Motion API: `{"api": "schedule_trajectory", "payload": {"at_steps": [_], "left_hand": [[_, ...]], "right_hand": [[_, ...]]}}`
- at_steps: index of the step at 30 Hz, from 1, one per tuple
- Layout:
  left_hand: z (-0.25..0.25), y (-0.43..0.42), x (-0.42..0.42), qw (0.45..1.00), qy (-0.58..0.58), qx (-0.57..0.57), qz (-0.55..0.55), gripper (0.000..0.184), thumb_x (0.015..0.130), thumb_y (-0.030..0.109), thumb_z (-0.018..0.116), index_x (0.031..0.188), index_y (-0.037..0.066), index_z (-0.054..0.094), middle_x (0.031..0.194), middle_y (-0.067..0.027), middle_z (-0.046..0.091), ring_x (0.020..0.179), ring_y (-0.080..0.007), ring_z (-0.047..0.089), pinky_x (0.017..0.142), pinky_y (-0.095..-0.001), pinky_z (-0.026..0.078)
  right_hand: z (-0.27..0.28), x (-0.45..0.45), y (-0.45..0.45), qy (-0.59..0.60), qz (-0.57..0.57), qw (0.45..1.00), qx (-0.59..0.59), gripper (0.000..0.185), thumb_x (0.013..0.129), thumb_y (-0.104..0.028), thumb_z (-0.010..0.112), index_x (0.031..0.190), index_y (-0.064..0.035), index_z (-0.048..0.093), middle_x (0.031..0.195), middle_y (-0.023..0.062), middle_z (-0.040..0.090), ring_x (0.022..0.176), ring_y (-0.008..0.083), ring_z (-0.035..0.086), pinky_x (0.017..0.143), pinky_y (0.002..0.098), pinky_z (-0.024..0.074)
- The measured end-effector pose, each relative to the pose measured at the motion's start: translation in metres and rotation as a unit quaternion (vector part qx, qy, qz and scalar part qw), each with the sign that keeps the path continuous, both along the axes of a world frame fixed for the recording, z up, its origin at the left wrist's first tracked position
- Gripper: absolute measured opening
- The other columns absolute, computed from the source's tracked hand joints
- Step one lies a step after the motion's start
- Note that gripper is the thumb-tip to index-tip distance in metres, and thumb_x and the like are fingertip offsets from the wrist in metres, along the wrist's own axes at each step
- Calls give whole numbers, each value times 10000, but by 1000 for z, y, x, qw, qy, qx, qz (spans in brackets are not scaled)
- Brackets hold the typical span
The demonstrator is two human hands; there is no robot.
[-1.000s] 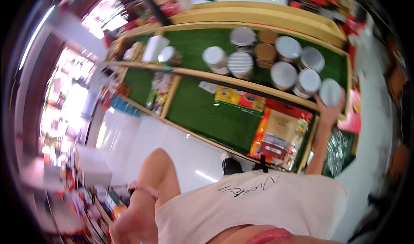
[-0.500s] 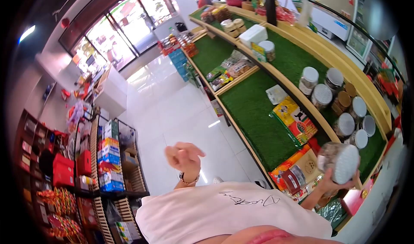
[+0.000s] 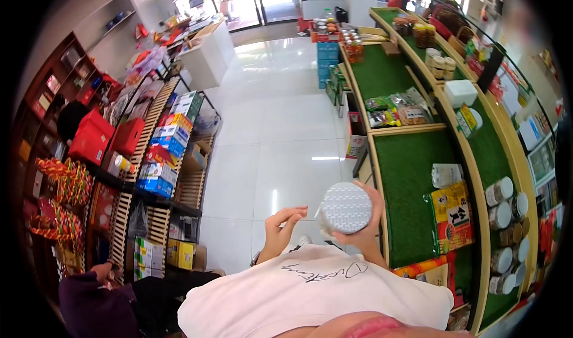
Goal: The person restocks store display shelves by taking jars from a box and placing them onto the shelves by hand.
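A jar (image 3: 347, 208) with a white patterned lid is in front of my chest, its lid facing up toward me. My right hand (image 3: 365, 221) is wrapped round the jar's right side. Just left of it is my left hand (image 3: 283, 226), fingers stretched toward the jar but apart from it, holding nothing. Most of the jar's body and its contents are hidden beneath the lid. To the right, a yellow and red food packet (image 3: 452, 218) lies on the green-lined display shelf (image 3: 412, 177), beside a clear package (image 3: 446, 175).
Several white-lidded jars (image 3: 500, 215) stand on the upper right shelf. A slatted rack (image 3: 156, 114) with boxes (image 3: 160, 177) runs along the left. At lower left is another person's purple sleeve (image 3: 89, 302) and hand (image 3: 104, 272). White tiled floor (image 3: 262, 135) lies between.
My right hand has brought the jar from above the right shelf to in front of my chest. My left hand has come near it. The view has turned, and another person now shows at lower left.
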State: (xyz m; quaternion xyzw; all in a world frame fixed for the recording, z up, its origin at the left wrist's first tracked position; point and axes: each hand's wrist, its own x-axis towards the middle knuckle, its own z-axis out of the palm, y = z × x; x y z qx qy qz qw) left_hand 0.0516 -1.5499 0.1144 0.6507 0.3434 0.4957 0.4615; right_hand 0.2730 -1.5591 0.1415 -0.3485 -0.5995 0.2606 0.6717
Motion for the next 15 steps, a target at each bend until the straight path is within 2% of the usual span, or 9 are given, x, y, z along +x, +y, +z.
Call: {"api": "schedule_trajectory", "payload": {"at_steps": [2,3,5,6,9,12,15], "left_hand": [[31,8,-10,998,14,-59,-4,705,719,54,786,1342,63,456,1412,-153,421,1153,-224,548,973,-383,457],[36,13,-16,997,31,-62,-29,799,690,75,810,1370,60,391,1425,-153,393,1200,-229,501,1009,-398,418],[43,20,-28,992,64,-73,-81,996,632,116,858,1427,54,262,1451,-153,337,1293,-240,409,1081,-430,340],[40,24,-30,990,63,-77,-95,1012,621,119,863,1426,51,254,1446,-153,338,1294,-242,408,1079,-429,342],[13,44,-29,993,-28,-81,-86,1060,590,129,879,1423,43,230,1433,-155,344,1297,-248,404,1074,-428,349],[-14,63,-22,987,-122,-89,-54,1109,558,139,895,1421,34,205,1420,-156,350,1300,-253,401,1069,-427,356],[-29,85,-13,978,-163,-128,-31,1130,536,128,899,1400,24,178,1360,-155,384,1306,-268,387,1064,-427,360]], "right_hand": [[5,-29,19,6,79,997,12,1156,495,-322,906,1387,-45,225,1339,249,402,1223,323,457,1027,433,380],[8,-35,27,-23,116,993,-3,1197,466,-281,924,1404,-51,216,1361,249,390,1235,320,455,1031,430,378],[23,-51,42,-9,175,984,-14,1138,474,-222,921,1391,-46,270,1349,195,431,1215,277,484,1009,405,401],[31,-59,47,-1,203,979,-23,1109,479,-192,919,1384,-44,297,1343,168,452,1204,256,498,999,393,412],[56,-72,71,-79,254,964,25,1167,485,-246,932,1422,-55,263,1355,171,462,1221,269,495,1000,394,410],[36,-72,101,-14,291,956,-43,1196,493,-271,929,1449,-69,240,1365,185,458,1255,278,467,1028,403,376],[7,-68,131,-19,264,953,-151,1221,492,-283,927,1466,-85,219,1366,188,453,1268,284,444,1055,414,334]]}}
